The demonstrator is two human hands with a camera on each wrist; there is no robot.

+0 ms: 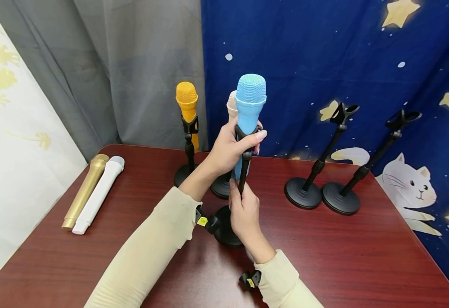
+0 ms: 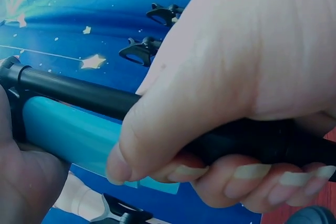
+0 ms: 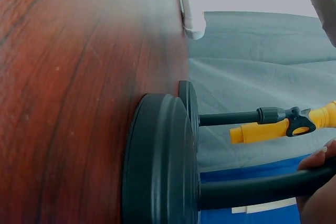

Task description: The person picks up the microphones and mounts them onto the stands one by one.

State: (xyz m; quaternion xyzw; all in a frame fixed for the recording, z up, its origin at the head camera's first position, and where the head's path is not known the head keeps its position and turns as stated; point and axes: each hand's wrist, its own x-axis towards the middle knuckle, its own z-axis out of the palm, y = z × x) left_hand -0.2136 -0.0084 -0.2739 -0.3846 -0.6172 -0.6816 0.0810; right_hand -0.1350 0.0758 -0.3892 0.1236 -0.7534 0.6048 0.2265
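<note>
A light blue microphone (image 1: 251,92) sits upright in the clip of a black tabletop microphone stand (image 1: 244,169), its round base (image 3: 163,161) down on the table. My left hand (image 1: 226,149) grips the stand's top at the clip, thumb across the front and fingers behind. Lower down, my right hand (image 1: 245,211) wraps round the pole, its curled fingers (image 2: 236,182) close under the microphone's lower end. Directly behind, partly hidden, a whitish microphone (image 1: 231,105) is in another stand. An orange-yellow microphone (image 1: 186,96) stands in its own clip to the left.
Two black stands with bare clips (image 1: 303,192) (image 1: 341,199) are at the back right of the reddish-brown table (image 1: 324,256). A gold microphone (image 1: 86,192) and a white microphone (image 1: 99,194) lie side by side at the left. Grey and blue curtains (image 1: 305,55) hang behind.
</note>
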